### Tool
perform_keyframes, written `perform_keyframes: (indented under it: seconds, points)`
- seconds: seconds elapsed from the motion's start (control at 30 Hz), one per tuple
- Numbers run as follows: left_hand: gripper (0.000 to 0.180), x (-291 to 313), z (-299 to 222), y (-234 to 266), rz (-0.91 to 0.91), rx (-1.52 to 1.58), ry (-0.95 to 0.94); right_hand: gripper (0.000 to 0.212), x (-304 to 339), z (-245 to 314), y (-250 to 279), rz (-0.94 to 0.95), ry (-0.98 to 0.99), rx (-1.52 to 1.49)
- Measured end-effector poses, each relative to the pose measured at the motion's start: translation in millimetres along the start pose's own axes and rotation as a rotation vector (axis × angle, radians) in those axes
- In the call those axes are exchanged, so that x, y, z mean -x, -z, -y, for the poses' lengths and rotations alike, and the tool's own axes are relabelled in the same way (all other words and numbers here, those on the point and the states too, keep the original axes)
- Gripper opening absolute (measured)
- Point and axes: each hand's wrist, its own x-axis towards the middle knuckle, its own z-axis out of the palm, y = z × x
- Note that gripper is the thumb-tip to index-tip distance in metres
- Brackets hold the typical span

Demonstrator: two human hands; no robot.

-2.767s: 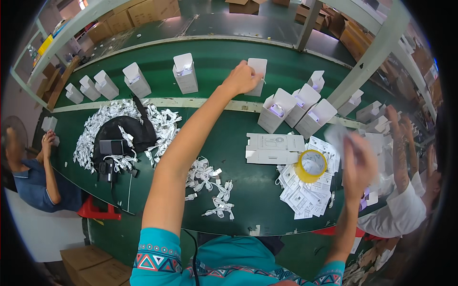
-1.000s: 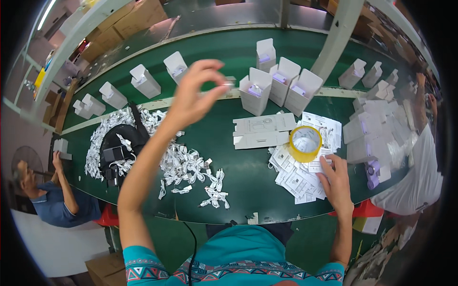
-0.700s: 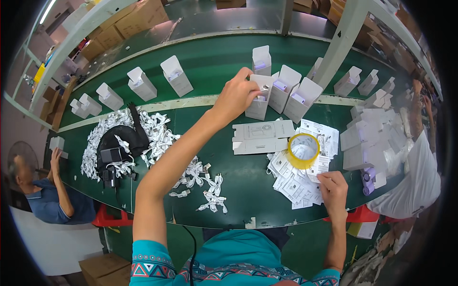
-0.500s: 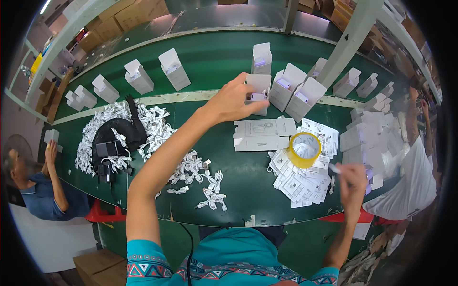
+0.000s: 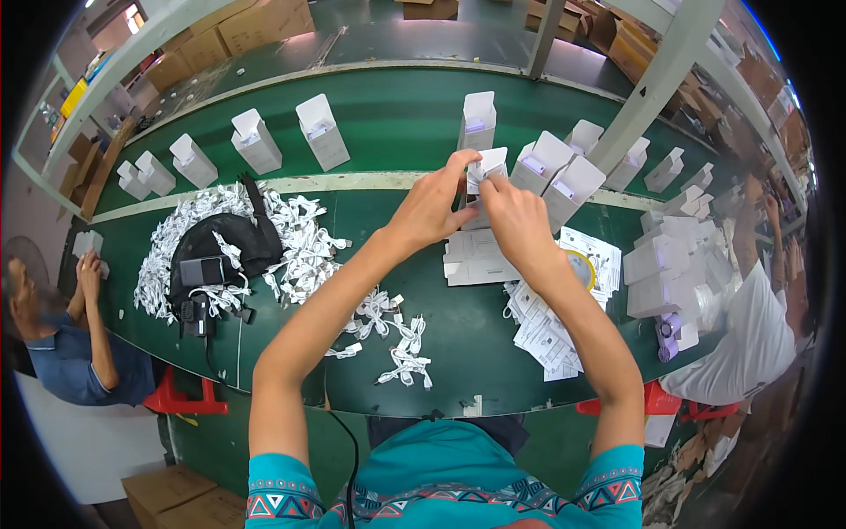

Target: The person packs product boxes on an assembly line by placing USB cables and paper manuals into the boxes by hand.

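A small white open-topped box (image 5: 490, 160) is gripped by my left hand (image 5: 429, 207), its thumb and fingers wrapped around the side. My right hand (image 5: 522, 222) is at the box's opening, fingertips pinched together. Whatever they hold is hidden, though something small and white shows at the mouth. Beside these hands stand white open boxes (image 5: 573, 189) with purple items inside. Under my wrists lie a flat unfolded carton (image 5: 476, 262), a yellow tape roll (image 5: 582, 267) partly behind my right forearm, and printed leaflets (image 5: 545, 342).
White cables (image 5: 304, 234) heap around a black bag (image 5: 231, 240) on the left; several loose ones (image 5: 407, 357) lie nearer me. More open boxes (image 5: 256, 145) line the green back strip. Stacked white boxes (image 5: 656, 273) stand right. Co-workers sit at both sides. A metal post (image 5: 656, 88) rises behind.
My right hand has moved from beside the leaflets, where it carried a small white item, up and left to the box opening. My left hand still holds the box.
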Motion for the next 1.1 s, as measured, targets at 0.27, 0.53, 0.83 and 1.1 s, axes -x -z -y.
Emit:
perform_keyframes:
  seconds: [0.27, 0.53, 0.83, 1.1]
  points:
    - [0.059, -4.1, 14.9, 4.9, -0.048, -0.232, -0.169, 0.027, 11.8, 3.3, 46.6, -0.119, 0.029, -0.320]
    - [0.057, -29.7, 154.8, 115.7, -0.299, -0.642, 0.033, 0.021, 147.0, 55.3, 185.2, 0.326, 0.303, -1.478]
    - [0.024, 67.4, 5.5, 104.9, 0.492, -0.498, 0.164, 0.037, 237.7, -35.1, 109.1, -0.034, -0.335, -0.359]
    - [0.015, 106.2, 3.0, 93.3, 0.476, -0.607, 0.184, 0.035, 247.1, -58.3, 58.4, -0.080, -0.131, -0.008]
